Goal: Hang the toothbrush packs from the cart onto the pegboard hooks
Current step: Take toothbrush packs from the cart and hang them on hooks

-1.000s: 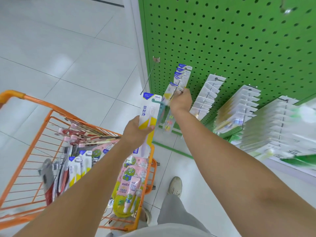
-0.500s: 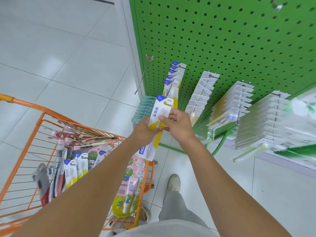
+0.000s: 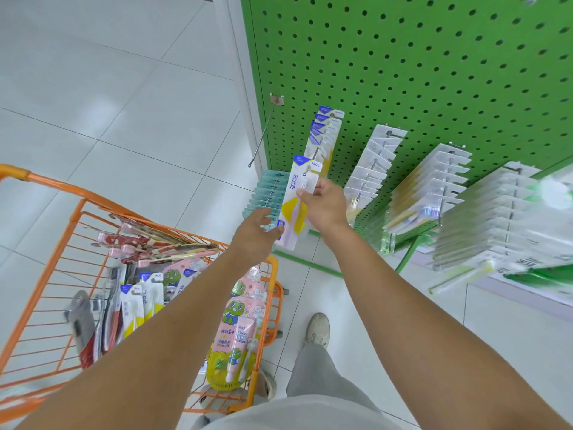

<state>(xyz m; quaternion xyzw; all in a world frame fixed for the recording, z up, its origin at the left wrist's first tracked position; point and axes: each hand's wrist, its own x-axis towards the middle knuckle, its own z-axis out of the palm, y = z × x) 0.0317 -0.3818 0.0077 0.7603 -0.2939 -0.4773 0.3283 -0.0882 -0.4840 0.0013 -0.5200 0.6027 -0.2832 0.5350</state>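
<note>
My right hand (image 3: 325,206) pinches a white, blue and yellow toothbrush pack (image 3: 291,209) near its top. The pack's hang hole sits at the tip of a hook on the green pegboard (image 3: 403,57), where three matching packs (image 3: 324,131) hang further back. My left hand (image 3: 254,234) is just below, fingers loosely curved, fingertips touching the pack's bottom corner. The orange cart (image 3: 62,187) at lower left holds several more toothbrush packs (image 3: 142,299) and pink children's sets (image 3: 238,330).
An empty hook (image 3: 263,135) juts out left of the hung packs. Teal packs (image 3: 269,190) hang on a lower hook behind my left hand. Rows of white packs (image 3: 372,162) fill the hooks to the right. My shoe (image 3: 317,330) stands on white floor tiles.
My right hand took the pack from my left and raised it to the hook tip. My left hand slid down from the pack's middle to its bottom corner.
</note>
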